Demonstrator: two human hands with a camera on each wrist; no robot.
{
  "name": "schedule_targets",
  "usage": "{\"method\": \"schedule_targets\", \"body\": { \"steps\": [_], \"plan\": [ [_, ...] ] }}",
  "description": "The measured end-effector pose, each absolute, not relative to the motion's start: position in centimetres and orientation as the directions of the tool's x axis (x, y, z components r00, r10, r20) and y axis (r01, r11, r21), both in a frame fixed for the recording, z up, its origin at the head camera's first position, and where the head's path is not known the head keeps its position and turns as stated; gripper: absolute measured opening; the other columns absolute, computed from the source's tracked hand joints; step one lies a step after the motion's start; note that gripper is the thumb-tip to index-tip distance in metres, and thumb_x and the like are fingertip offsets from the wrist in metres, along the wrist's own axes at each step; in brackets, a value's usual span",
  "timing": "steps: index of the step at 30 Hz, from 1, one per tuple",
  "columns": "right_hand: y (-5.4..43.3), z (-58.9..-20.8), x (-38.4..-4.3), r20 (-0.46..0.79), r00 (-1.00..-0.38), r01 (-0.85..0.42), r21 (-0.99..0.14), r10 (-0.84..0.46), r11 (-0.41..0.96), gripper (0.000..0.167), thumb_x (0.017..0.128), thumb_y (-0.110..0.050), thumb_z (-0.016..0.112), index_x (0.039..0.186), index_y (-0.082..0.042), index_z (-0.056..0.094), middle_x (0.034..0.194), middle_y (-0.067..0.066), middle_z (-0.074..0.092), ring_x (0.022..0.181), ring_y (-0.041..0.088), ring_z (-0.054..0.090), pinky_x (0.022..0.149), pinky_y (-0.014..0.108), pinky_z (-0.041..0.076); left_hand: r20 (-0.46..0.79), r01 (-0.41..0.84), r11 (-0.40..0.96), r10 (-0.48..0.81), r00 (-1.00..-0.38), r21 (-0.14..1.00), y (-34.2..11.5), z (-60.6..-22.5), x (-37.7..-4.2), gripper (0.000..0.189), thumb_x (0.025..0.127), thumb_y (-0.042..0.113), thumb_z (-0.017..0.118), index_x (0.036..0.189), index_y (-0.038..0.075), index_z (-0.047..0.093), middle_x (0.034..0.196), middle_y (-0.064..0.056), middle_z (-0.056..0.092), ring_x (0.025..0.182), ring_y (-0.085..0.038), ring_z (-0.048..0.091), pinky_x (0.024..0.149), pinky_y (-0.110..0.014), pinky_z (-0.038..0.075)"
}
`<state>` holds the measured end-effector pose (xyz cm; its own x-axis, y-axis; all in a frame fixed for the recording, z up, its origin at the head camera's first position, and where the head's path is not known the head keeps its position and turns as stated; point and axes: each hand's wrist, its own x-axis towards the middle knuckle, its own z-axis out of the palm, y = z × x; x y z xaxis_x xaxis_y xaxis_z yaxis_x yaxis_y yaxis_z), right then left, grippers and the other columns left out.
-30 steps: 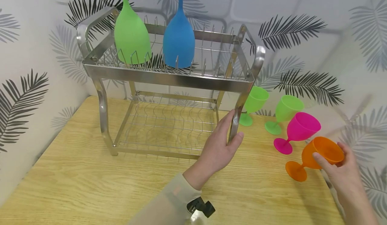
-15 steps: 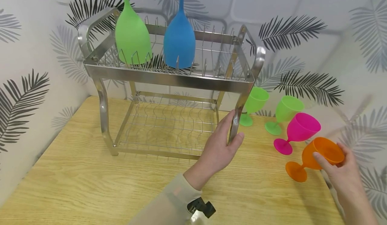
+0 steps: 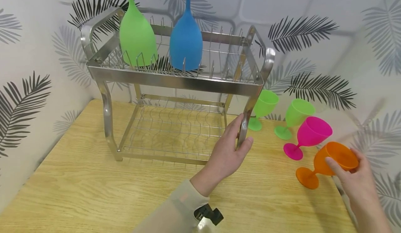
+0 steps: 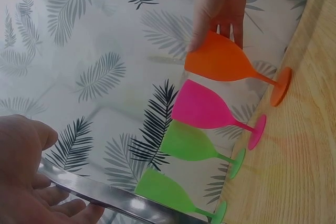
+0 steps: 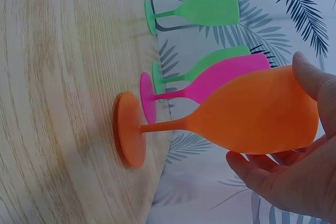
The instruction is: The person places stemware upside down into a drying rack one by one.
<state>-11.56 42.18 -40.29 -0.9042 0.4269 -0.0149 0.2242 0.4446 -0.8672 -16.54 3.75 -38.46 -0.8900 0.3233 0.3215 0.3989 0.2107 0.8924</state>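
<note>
My right hand (image 3: pixel 360 180) holds the orange goblet (image 3: pixel 322 160) by its bowl, thumb on the near side and fingers under the far side in the right wrist view. The goblet's foot (image 5: pixel 131 129) is at the tabletop; I cannot tell whether it touches. My left hand (image 3: pixel 227 149) holds the right front leg of a two-tier metal dish rack (image 3: pixel 175 81), the leg between thumb and fingers. Upside down on the upper tier stand a green goblet (image 3: pixel 138 39) and a blue goblet (image 3: pixel 186 41).
Beside the orange goblet, a pink goblet (image 3: pixel 313 132) and two green goblets, one nearer (image 3: pixel 299 113) and one behind the rack leg (image 3: pixel 264 102), stand upright along the wall. Wire slots fill the lower tier (image 3: pixel 175 128). The wooden table (image 3: pixel 78 187) ends near my right forearm.
The orange goblet and my right hand have shifted very slightly to the right. My left hand, the rack and the other goblets stay where they were.
</note>
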Motion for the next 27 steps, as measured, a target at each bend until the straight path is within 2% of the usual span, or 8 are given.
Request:
{"method": "schedule_targets", "body": {
  "steps": [6, 9, 14, 27],
  "plan": [
    [41.8, -40.0, -11.6, -0.029, -0.897, 0.242, -0.867, 0.441, 0.436, 0.102, 0.108, -0.037, 0.073, 0.179, -0.016, 0.003, 0.175, 0.024, 0.024, 0.139, 0.017, 0.043, 0.106, 0.006, 0.041, 0.327, 0.404, 0.206, 0.326, -0.887, 0.891, 3.8, -38.4, -16.6, 0.074, 0.115, 0.039, 0.054, 0.178, 0.021, 0.021, 0.178, -0.004, 0.033, 0.143, -0.034, 0.057, 0.115, -0.054, 0.052],
    [41.6, -39.7, -11.5, -0.037, -0.900, 0.240, -0.875, 0.434, 0.421, 0.102, 0.108, -0.037, 0.073, 0.179, -0.019, 0.001, 0.180, 0.022, 0.019, 0.145, 0.018, 0.038, 0.114, 0.008, 0.036, 0.331, 0.408, 0.205, 0.325, -0.886, 0.890, 3.8, -38.4, -16.6, 0.074, 0.115, 0.037, 0.055, 0.178, 0.021, 0.021, 0.178, -0.004, 0.033, 0.143, -0.034, 0.058, 0.115, -0.054, 0.052],
    [41.1, -39.3, -11.5, -0.036, -0.900, 0.237, -0.877, 0.434, 0.417, 0.101, 0.109, -0.038, 0.072, 0.179, -0.020, 0.000, 0.182, 0.021, 0.015, 0.152, 0.021, 0.034, 0.117, 0.008, 0.032, 0.340, 0.417, 0.202, 0.326, -0.882, 0.886, 3.8, -38.4, -16.7, 0.074, 0.115, 0.040, 0.055, 0.178, 0.021, 0.021, 0.177, -0.004, 0.034, 0.142, -0.032, 0.059, 0.114, -0.053, 0.053],
    [39.2, -38.2, -11.1, 0.014, -0.900, 0.183, -0.895, 0.435, 0.407, 0.096, 0.108, -0.028, 0.074, 0.179, -0.019, 0.009, 0.171, 0.013, 0.031, 0.140, 0.010, 0.042, 0.110, 0.004, 0.036, 0.335, 0.414, 0.213, 0.328, -0.883, 0.885, 3.8, -38.2, -16.6, 0.075, 0.115, 0.037, 0.055, 0.178, 0.019, 0.020, 0.177, -0.005, 0.034, 0.141, -0.033, 0.059, 0.113, -0.053, 0.054]
  ]
}}
